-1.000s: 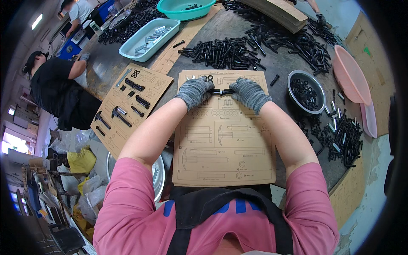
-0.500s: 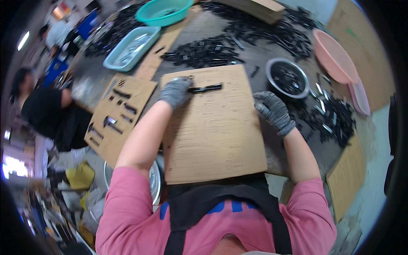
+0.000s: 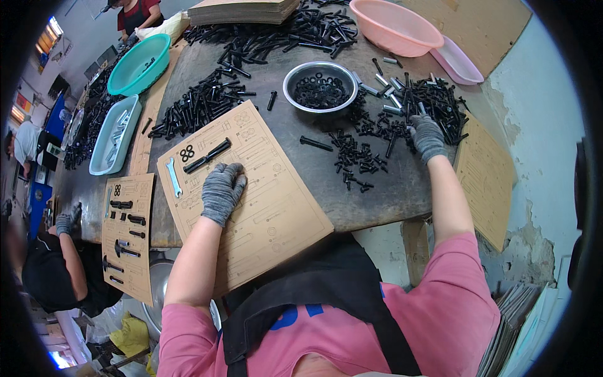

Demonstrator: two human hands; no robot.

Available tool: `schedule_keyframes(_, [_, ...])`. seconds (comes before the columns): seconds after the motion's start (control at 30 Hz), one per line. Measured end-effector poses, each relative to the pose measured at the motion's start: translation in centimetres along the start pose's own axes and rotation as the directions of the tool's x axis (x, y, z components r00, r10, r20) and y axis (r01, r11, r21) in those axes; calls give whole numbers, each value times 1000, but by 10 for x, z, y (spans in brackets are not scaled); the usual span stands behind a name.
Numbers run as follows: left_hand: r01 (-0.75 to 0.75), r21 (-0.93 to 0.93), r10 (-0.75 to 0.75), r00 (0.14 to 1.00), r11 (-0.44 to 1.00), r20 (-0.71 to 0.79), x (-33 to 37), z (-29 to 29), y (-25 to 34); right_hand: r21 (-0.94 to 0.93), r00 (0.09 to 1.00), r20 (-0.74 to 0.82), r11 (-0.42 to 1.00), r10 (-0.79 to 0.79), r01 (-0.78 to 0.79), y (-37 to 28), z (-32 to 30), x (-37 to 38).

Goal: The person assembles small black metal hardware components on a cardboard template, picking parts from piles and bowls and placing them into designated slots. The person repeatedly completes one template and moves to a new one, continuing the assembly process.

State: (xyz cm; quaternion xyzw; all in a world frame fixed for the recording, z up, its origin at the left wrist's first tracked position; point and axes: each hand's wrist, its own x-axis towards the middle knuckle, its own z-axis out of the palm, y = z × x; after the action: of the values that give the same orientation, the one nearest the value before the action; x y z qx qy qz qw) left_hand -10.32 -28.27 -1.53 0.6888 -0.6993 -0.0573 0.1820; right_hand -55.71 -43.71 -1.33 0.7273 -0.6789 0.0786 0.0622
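Observation:
A brown cardboard sheet point(image 3: 276, 217) printed with outlines lies tilted in front of me, its near edge overhanging the table. On its upper left are a small light-blue open-end wrench point(image 3: 174, 178), several black rings point(image 3: 187, 152) and two long black bolts point(image 3: 208, 155) side by side. My gloved left hand point(image 3: 223, 195) rests on the sheet just below the bolts, open, fingers loosely bent. At the right, my gloved right hand point(image 3: 427, 137) reaches into a heap of black bolts point(image 3: 440, 100), fingers bent in; whatever they hold is hidden. Silver sleeves point(image 3: 392, 100) lie near it.
A steel bowl of black rings point(image 3: 291, 97) stands mid-table, with small black bolts point(image 3: 358, 157) before it. Pink point(image 3: 402, 25), green point(image 3: 163, 53) and blue trays point(image 3: 94, 164) edge the table. A co-worker point(image 3: 53, 270) sits left beside another filled sheet point(image 3: 141, 270).
My left hand has come off the black bolts and down onto the sheet. My right hand has moved from beside the steel bowl to the bolt heap. The view has turned rightward.

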Motion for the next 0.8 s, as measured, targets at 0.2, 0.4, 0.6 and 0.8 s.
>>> schedule_keyframes(0.2, [-35,11,36,996,999,-82,-4,6,-3,-92,971,199,989,132,-116,21,3,12])
schedule_keyframes(0.4, [-1,-227,-44,980,974,-192,-5,13,-17,290,985,-146,948,-93,132,-49,-27,-15])
schedule_keyframes(0.6, [101,-591,-243,956,800,-166,-3,15,-26,751,673,30,461,-739,473,-208,-30,-49])
schedule_keyframes(0.8, [151,-761,-322,943,630,-79,-7,8,-21,640,603,-40,443,-797,628,-303,-12,-72])
